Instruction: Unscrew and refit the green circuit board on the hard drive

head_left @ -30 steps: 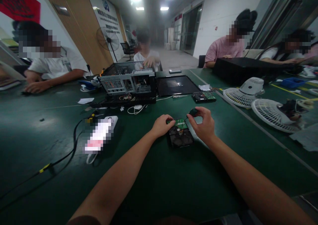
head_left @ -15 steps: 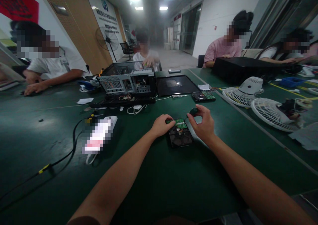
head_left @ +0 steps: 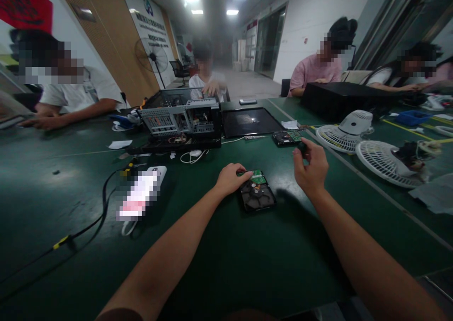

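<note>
A hard drive (head_left: 259,197) lies on the green table in front of me, with its green circuit board at the far end. My left hand (head_left: 231,177) grips the drive's far left corner, thumb over the board and fingers along the edge. To the right, apart from the drive, my right hand (head_left: 311,165) is raised above the table. Its thumb and fingers are pinched on a small dark-handled screwdriver (head_left: 302,146), mostly hidden by the fingers. Just beyond that hand lies a second hard drive (head_left: 281,139).
An opened computer case (head_left: 180,120) stands ahead, beside a black panel (head_left: 249,122). A phone (head_left: 143,193) and a black cable (head_left: 105,193) lie on the left. White fan parts (head_left: 385,163) are at the right. Several people sit around the table.
My right hand has moved right, away from the hard drive, carrying the screwdriver. My left hand stays on the drive.
</note>
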`<state>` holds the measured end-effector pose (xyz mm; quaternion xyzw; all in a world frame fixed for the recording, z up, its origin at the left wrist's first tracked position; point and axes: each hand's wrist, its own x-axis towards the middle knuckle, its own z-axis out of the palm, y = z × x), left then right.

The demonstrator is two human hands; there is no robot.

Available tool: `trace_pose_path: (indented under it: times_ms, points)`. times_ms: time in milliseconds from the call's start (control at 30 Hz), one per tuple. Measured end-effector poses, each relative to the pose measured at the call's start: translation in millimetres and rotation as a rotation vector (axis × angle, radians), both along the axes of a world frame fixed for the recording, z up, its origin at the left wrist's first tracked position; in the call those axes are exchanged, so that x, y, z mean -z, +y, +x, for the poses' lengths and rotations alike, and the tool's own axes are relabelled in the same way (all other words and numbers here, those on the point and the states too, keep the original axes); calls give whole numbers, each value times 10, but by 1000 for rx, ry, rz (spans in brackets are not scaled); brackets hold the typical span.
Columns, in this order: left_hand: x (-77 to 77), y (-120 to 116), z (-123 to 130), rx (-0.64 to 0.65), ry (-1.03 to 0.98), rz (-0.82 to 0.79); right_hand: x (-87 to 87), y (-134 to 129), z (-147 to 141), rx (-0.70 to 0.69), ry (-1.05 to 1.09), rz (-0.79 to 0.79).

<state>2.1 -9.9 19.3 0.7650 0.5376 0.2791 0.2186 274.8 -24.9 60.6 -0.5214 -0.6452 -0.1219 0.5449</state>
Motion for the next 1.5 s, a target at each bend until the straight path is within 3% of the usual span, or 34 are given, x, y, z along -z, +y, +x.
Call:
trace_pose_path:
  times_ms: [133, 233, 333, 400, 633, 967, 1200, 1500]
  points:
    - [-13, 2, 0, -8, 41, -8, 61, 131, 173, 139, -37, -68]
    - [-27, 5, -1, -8, 57, -26, 177, 214, 256, 245, -111, -250]
    - [-47, 1, 3, -15, 68, -46, 310, 269, 293, 249, -288, -497]
    - [-54, -3, 10, -25, 76, -51, 381, 296, 297, 223, -388, -565]
    - [-30, -8, 38, -82, 126, -59, 510, 391, 300, 10, -534, -548]
    - [5, -16, 68, -207, 165, -41, 598, 509, 341, -31, -582, -657]
    - [-24, 8, -3, -137, 168, -111, 594, 552, 356, -30, -579, -699]
    - [-79, 40, -108, -43, 238, -101, 464, 435, 237, -104, -615, -628]
